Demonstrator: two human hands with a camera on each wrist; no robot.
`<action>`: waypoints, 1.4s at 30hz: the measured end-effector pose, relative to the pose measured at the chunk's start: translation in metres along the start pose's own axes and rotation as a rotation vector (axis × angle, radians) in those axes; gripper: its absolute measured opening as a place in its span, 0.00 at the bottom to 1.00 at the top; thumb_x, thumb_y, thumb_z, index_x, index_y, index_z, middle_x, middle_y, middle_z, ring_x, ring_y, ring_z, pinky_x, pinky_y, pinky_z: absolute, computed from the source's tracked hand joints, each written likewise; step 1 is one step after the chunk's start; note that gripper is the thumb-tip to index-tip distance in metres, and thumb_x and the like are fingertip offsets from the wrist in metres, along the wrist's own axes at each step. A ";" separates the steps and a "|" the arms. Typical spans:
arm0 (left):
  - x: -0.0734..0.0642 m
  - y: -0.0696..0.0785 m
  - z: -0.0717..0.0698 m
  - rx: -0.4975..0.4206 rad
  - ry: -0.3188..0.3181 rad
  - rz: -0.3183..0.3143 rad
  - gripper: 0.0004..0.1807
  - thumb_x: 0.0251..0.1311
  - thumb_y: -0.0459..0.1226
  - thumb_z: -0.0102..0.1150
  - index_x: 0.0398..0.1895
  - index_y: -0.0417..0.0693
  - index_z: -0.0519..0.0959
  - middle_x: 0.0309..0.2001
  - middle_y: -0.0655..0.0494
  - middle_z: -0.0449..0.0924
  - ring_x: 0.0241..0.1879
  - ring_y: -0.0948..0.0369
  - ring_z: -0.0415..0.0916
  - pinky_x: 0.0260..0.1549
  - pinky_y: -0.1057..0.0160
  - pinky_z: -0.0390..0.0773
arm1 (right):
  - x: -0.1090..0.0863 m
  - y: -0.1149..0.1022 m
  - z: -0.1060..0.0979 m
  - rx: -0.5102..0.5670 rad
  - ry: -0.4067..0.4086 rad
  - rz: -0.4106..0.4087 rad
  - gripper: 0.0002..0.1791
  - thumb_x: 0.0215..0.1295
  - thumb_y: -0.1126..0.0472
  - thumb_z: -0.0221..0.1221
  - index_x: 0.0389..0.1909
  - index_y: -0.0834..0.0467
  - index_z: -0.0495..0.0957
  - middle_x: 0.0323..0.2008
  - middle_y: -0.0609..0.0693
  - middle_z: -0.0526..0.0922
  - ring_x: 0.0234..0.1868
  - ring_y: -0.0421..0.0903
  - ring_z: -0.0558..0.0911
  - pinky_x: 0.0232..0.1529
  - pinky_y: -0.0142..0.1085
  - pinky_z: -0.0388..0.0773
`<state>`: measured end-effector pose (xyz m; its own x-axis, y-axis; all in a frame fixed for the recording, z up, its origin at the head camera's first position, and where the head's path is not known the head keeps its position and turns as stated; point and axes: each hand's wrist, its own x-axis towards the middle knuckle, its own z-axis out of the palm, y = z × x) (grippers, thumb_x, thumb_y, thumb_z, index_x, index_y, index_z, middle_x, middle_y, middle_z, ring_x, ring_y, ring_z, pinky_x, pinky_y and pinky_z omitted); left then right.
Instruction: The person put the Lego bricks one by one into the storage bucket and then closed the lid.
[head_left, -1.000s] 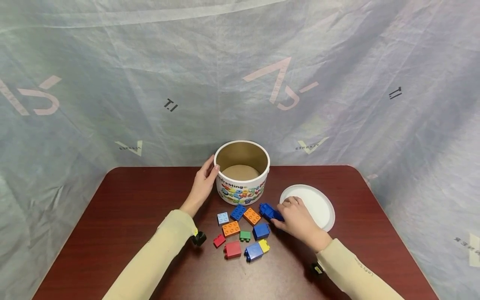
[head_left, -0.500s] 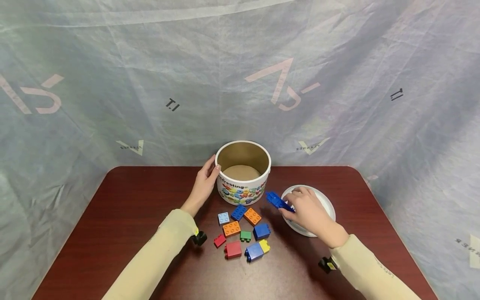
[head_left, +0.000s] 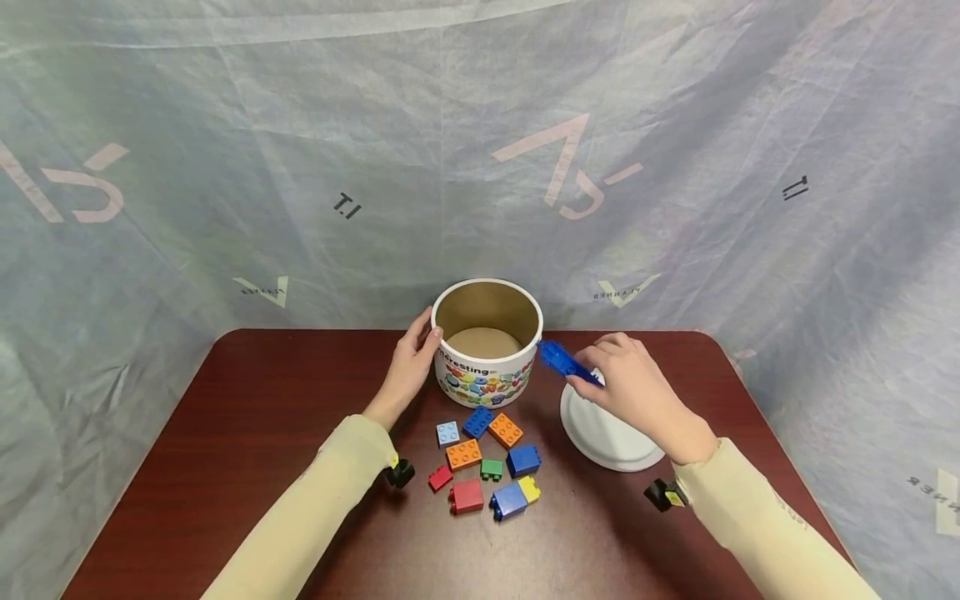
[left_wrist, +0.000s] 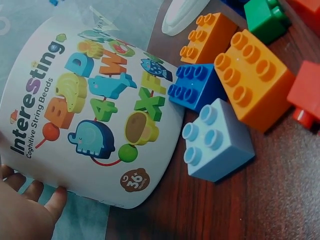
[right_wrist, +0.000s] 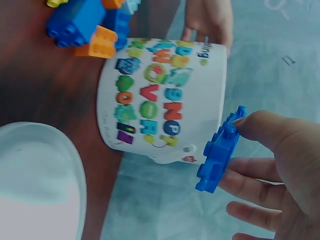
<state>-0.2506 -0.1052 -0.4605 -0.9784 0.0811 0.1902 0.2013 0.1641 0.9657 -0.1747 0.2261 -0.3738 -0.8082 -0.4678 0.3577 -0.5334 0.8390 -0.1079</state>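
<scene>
A white round tub (head_left: pixel 487 379) with colourful letters printed on its side stands upright at the back of the table, its top uncovered and its bottom bare. Against its left outer side rests my left hand (head_left: pixel 408 367), fingers fairly straight, as the left wrist view (left_wrist: pixel 30 207) also shows in part. Between thumb and fingers, my right hand (head_left: pixel 637 387) pinches a long, flat blue building block (head_left: pixel 566 362) with studs and notches. It is held in the air just right of the tub's rim, outside the opening. The right wrist view shows the pinched block (right_wrist: pixel 220 150) closely.
Several loose building blocks lie in front of the tub, among them an orange block (head_left: pixel 464 455), a light blue block (head_left: pixel 447 433), a red block (head_left: pixel 467 496) and a green block (head_left: pixel 491 470). A white round lid (head_left: pixel 607 437) lies under the right hand. A grey sheet (head_left: pixel 375 167) hangs behind the table.
My right hand has picked up the flat blue block from the table and raised it toward the tub's right rim, passing over the lid. The left hand has stayed at the tub.
</scene>
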 end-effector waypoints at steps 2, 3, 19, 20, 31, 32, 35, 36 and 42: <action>0.002 -0.005 0.000 0.004 0.007 0.006 0.32 0.80 0.39 0.51 0.82 0.41 0.59 0.80 0.42 0.59 0.78 0.48 0.58 0.75 0.47 0.60 | 0.006 0.001 -0.003 0.008 0.010 -0.001 0.13 0.62 0.56 0.73 0.40 0.61 0.87 0.33 0.53 0.88 0.47 0.58 0.81 0.47 0.54 0.76; 0.002 -0.005 0.001 0.009 0.007 0.009 0.32 0.81 0.39 0.51 0.81 0.40 0.59 0.80 0.42 0.59 0.78 0.48 0.59 0.75 0.46 0.61 | 0.009 0.001 -0.004 0.009 0.012 0.000 0.13 0.62 0.56 0.73 0.40 0.61 0.87 0.33 0.53 0.87 0.47 0.58 0.80 0.46 0.53 0.76; 0.000 -0.004 0.001 0.022 0.007 0.018 0.32 0.80 0.39 0.51 0.82 0.40 0.58 0.79 0.41 0.60 0.78 0.48 0.59 0.74 0.46 0.61 | 0.058 0.003 -0.001 0.035 0.033 -0.037 0.14 0.66 0.54 0.69 0.40 0.62 0.87 0.33 0.55 0.87 0.49 0.59 0.80 0.48 0.52 0.76; 0.000 -0.004 0.001 0.020 0.006 0.021 0.32 0.80 0.39 0.51 0.82 0.40 0.58 0.79 0.41 0.60 0.78 0.48 0.59 0.74 0.46 0.61 | 0.062 0.002 0.000 0.036 0.028 -0.033 0.14 0.66 0.54 0.69 0.41 0.62 0.87 0.34 0.56 0.87 0.49 0.60 0.80 0.48 0.53 0.76; 0.000 -0.002 0.002 0.030 0.014 0.023 0.31 0.80 0.39 0.51 0.81 0.39 0.59 0.79 0.42 0.61 0.77 0.48 0.60 0.74 0.47 0.62 | 0.100 -0.006 0.009 0.063 0.011 -0.024 0.18 0.69 0.51 0.68 0.46 0.63 0.87 0.40 0.58 0.89 0.51 0.61 0.80 0.54 0.54 0.76; 0.000 -0.002 0.002 0.027 0.014 0.025 0.31 0.80 0.39 0.51 0.81 0.39 0.59 0.79 0.42 0.61 0.77 0.48 0.60 0.74 0.47 0.62 | 0.103 -0.007 0.011 0.067 0.012 -0.027 0.18 0.68 0.51 0.68 0.46 0.63 0.87 0.40 0.57 0.89 0.51 0.61 0.80 0.54 0.54 0.76; 0.001 -0.003 0.004 0.022 0.012 0.029 0.31 0.80 0.39 0.51 0.81 0.39 0.59 0.78 0.41 0.61 0.77 0.48 0.61 0.74 0.47 0.63 | 0.111 -0.010 0.015 0.078 0.011 -0.030 0.18 0.68 0.51 0.68 0.45 0.63 0.86 0.41 0.57 0.89 0.50 0.60 0.80 0.54 0.54 0.76; 0.001 -0.003 0.004 0.019 0.012 0.030 0.31 0.80 0.38 0.51 0.81 0.39 0.60 0.78 0.41 0.62 0.76 0.48 0.62 0.73 0.47 0.63 | 0.113 -0.011 0.017 0.081 0.010 -0.028 0.18 0.68 0.51 0.68 0.46 0.63 0.86 0.41 0.57 0.89 0.50 0.60 0.80 0.53 0.54 0.75; 0.002 -0.005 0.007 0.023 0.011 0.037 0.31 0.80 0.38 0.51 0.81 0.39 0.60 0.78 0.41 0.62 0.76 0.47 0.62 0.73 0.46 0.64 | 0.123 -0.014 0.030 0.099 -0.011 -0.001 0.18 0.68 0.51 0.68 0.47 0.63 0.86 0.42 0.57 0.89 0.52 0.60 0.79 0.54 0.54 0.74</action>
<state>-0.2532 -0.0992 -0.4666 -0.9708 0.0764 0.2274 0.2378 0.1834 0.9538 -0.2741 0.1487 -0.3560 -0.8101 -0.4718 0.3479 -0.5557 0.8071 -0.1994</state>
